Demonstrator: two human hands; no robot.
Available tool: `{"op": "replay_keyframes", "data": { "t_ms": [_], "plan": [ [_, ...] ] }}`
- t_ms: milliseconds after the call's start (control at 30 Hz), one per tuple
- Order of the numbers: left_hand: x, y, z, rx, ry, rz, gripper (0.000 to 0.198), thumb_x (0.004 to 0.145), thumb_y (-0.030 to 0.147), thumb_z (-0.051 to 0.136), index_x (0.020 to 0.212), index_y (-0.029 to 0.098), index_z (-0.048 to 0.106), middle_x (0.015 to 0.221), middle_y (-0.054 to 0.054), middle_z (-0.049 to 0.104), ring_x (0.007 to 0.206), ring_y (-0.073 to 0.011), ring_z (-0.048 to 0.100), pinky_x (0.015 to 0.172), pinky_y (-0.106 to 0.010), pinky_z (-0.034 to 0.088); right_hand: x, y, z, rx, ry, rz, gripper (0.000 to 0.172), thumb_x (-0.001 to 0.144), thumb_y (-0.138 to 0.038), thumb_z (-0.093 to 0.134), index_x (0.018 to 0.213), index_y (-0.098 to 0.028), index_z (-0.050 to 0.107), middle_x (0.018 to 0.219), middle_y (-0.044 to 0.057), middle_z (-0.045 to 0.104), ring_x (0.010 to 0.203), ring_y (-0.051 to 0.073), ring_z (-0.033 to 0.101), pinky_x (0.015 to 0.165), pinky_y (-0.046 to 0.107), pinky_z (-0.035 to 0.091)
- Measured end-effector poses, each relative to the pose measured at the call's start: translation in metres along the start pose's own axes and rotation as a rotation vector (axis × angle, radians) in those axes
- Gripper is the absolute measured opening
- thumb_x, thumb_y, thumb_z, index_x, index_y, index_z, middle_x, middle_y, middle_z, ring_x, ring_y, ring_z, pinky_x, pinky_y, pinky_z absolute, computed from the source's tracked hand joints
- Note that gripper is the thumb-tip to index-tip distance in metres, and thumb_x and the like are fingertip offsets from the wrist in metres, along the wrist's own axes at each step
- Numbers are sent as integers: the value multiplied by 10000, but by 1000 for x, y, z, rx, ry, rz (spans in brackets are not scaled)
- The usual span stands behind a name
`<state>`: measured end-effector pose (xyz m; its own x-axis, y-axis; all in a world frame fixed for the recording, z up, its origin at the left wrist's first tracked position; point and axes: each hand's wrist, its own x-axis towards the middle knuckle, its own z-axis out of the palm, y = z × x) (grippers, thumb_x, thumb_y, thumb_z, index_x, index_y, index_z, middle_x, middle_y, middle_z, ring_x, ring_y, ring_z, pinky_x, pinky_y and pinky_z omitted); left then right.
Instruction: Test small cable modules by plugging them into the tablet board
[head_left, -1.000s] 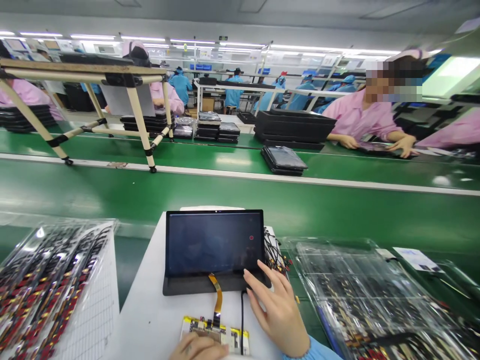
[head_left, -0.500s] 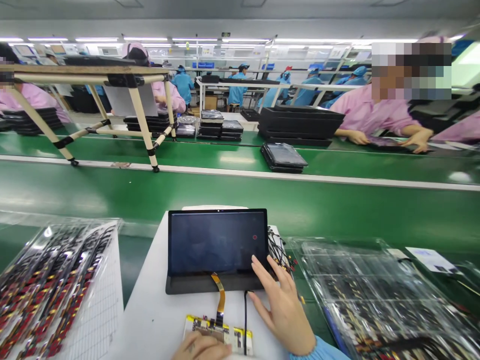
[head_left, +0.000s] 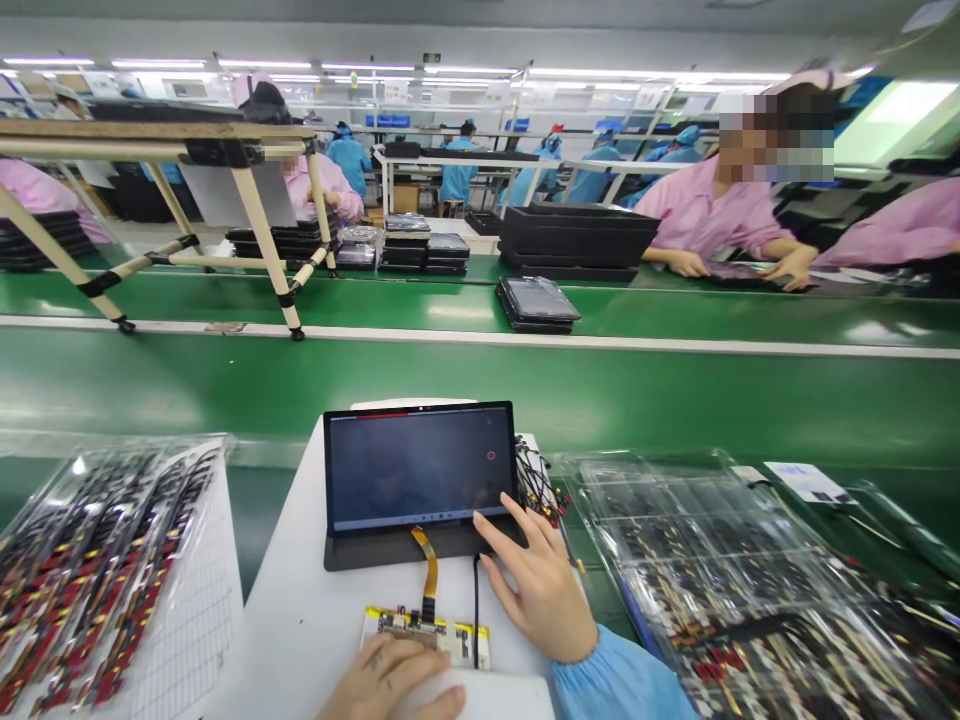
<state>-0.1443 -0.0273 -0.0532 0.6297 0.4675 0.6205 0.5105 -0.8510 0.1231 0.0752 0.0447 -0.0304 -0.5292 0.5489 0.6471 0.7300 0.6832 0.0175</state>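
Note:
A black display screen [head_left: 420, 470] stands tilted back on a dark support [head_left: 360, 553]. It is lit dimly, with a small red circle at right and a row of icons along its lower edge. My right hand [head_left: 538, 585] has its fingers spread, fingertips at the screen's lower right corner. An orange flex cable [head_left: 427, 570] runs from the screen down to a circuit board [head_left: 457, 640] with yellow edging. My left hand [head_left: 394, 680] lies over the board's left part, fingers extended, beside a white block [head_left: 495, 697]. A black cable [head_left: 475, 610] hangs down across the board.
Clear plastic trays of small parts lie at left [head_left: 112, 580] and right [head_left: 720, 560]. Wires [head_left: 536, 480] bunch behind the screen. Beyond runs a green conveyor [head_left: 637, 390] with stacked screens [head_left: 536, 300], black bins [head_left: 574, 240] and a pipe-framed stand [head_left: 259, 220]. Co-workers sit across.
The view has shifted slightly. My right fingers have moved down toward the screen's lower right corner. An icon row and a red line at the top now show on the screen.

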Motion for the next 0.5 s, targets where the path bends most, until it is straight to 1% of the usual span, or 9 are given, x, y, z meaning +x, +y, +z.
{"op": "replay_keyframes", "data": {
  "t_ms": [100,200,267,333,367,433,500],
  "plan": [
    [4,1,-8,-68,-27,-26,227,916,155,433,1090,188,576,964,-34,680,926,-119,603,836,-235,465,8,-1,-2,-40,8,-51,275,908,-108,338,1097,-87,537,948,89,631,1127,261,468,844,383,403],
    [4,1,-11,-120,-60,-59,260,929,183,405,1160,178,522,1003,-63,666,973,-127,589,860,-251,457,11,-1,-3,-42,73,-67,258,906,-101,352,1082,-93,539,951,99,620,1071,250,503,827,370,417],
    [2,2,-10,-151,-55,-82,294,935,267,394,1195,170,490,1039,-87,651,1009,-146,577,859,-271,461,10,0,-2,-12,135,-28,254,903,-106,379,1105,-120,533,950,99,606,1056,237,509,816,361,430],
    [-1,3,-9,-168,-45,-108,355,918,348,399,1211,163,475,1069,-111,633,1018,-176,572,842,-307,476,5,3,0,21,175,46,256,903,-129,403,1123,-156,533,1015,112,575,1030,230,521,791,359,447],
    [-3,4,-9,-166,-39,-129,370,900,346,418,1215,160,472,1084,-120,623,1016,-190,571,834,-327,483,2,4,1,48,186,90,253,904,-145,414,1124,-172,537,1049,119,558,1016,230,527,780,363,453],
    [-9,6,-11,-143,-38,-198,396,836,241,460,1224,161,467,1122,-126,601,1028,-208,564,837,-363,488,-3,7,4,125,187,179,239,908,-174,422,1112,-186,547,1076,123,546,995,235,536,771,378,463],
    [-18,5,-18,-109,-61,-275,464,778,155,471,1242,160,457,1168,-132,573,1067,-224,544,861,-396,483,-7,7,4,211,151,238,220,917,-188,412,1085,-191,554,1027,100,575,972,225,551,774,376,475]
  ]
}}
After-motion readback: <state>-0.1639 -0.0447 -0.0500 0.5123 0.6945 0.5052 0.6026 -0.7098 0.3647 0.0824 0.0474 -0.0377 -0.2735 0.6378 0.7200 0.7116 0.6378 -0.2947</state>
